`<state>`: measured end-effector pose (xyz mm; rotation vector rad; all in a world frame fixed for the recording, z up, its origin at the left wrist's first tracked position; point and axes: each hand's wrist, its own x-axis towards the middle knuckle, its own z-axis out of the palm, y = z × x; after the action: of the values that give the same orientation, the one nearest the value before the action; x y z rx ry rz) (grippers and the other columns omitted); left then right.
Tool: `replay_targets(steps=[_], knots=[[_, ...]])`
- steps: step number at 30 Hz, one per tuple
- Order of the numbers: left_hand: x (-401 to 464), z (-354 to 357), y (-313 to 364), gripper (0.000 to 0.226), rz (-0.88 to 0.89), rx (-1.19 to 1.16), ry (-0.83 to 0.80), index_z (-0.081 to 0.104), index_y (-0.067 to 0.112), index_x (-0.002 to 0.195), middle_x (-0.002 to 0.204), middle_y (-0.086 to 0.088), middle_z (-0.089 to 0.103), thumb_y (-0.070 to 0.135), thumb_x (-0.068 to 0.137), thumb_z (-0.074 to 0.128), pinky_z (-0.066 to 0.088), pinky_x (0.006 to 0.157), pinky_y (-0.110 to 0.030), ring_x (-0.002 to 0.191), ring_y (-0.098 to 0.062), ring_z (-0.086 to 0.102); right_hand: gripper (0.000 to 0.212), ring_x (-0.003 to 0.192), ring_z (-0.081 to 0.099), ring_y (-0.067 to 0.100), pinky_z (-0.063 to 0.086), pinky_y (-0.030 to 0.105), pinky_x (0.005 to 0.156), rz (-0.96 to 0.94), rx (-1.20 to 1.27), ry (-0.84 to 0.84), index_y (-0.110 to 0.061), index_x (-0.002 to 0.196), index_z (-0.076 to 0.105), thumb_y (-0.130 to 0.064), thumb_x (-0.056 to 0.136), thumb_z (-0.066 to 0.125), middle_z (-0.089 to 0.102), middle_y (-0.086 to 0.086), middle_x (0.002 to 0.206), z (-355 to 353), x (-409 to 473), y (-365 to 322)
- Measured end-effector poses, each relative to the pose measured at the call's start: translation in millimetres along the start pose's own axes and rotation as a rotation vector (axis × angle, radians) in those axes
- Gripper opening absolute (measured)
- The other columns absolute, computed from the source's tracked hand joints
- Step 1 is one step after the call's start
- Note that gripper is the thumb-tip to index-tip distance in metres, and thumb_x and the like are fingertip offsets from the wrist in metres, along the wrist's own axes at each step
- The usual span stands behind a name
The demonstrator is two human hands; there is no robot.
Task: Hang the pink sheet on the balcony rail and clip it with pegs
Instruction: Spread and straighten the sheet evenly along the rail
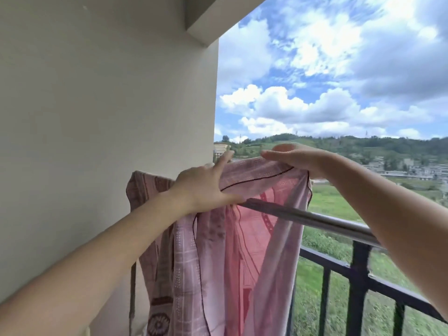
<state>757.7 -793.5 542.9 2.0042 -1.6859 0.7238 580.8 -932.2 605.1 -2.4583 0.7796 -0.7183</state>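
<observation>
The pink patterned sheet (218,263) hangs in folds over the left end of the silver balcony rail (320,220), close to the wall. My left hand (202,186) grips a fold of the sheet at the rail, thumb across the front of the cloth and index finger pointing up. My right hand (299,157) holds the sheet's dark-piped top edge lifted above the rail, so the cloth stretches between my two hands. No pegs are in view.
A cream wall (97,117) stands on the left, right beside the sheet. Below the silver rail runs a black metal railing (361,270) with upright bars. Beyond it lie green fields, hills, distant buildings and a cloudy sky.
</observation>
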Motion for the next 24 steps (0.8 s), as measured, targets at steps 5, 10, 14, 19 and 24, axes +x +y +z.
replay_targets(steps=[5,10,14,19,24], knots=[[-34,3,61,0.069,0.075,0.245,0.045,-0.003,0.031,0.146,0.128,-0.016,0.041,0.038,0.093,0.040,0.039,0.062,-0.033,0.095,-0.036,0.058,0.093,0.139,0.026,0.026,0.026,0.047,0.112,0.095,-0.626,-0.319,-0.035,0.145,0.013,-0.047,0.072,0.069,0.020,0.000,0.155,-23,-70,11],[-88,-16,151,0.032,0.034,-0.247,0.310,0.054,0.015,0.121,0.117,-0.010,0.061,0.014,0.093,0.039,0.045,0.087,-0.030,0.107,-0.029,0.057,0.044,0.076,0.048,0.018,0.038,0.025,0.058,-0.118,-0.751,0.019,-0.017,0.138,0.040,-0.011,0.093,0.040,0.058,0.014,0.117,-43,-127,33],[-105,-47,235,0.025,-0.012,-0.494,0.384,0.061,0.006,0.108,0.092,-0.011,0.067,0.005,0.092,0.041,0.038,0.063,-0.020,0.075,-0.018,0.058,0.033,0.085,0.057,0.029,0.034,0.024,0.052,-0.095,-0.701,0.054,-0.006,0.121,0.055,-0.005,0.092,0.041,0.061,0.016,0.102,-90,-189,37],[-108,-87,330,0.029,0.108,-0.633,0.343,0.055,0.004,0.118,0.072,0.003,0.053,0.011,0.096,0.037,0.037,0.053,-0.017,0.056,-0.008,0.043,0.017,0.073,0.056,0.017,0.043,0.026,0.060,0.067,-0.293,-0.014,-0.014,0.087,0.061,-0.002,0.090,0.049,0.062,0.005,0.082,-165,-283,51],[-142,-86,417,0.034,0.228,-0.563,0.201,0.054,0.010,0.122,0.082,-0.004,0.061,0.026,0.098,0.034,0.043,0.058,-0.025,0.072,-0.021,0.060,0.017,0.080,0.063,0.024,0.056,0.033,0.065,0.251,-0.438,0.034,0.001,0.100,0.061,-0.008,0.093,0.048,0.065,0.014,0.092,-201,-394,77]])
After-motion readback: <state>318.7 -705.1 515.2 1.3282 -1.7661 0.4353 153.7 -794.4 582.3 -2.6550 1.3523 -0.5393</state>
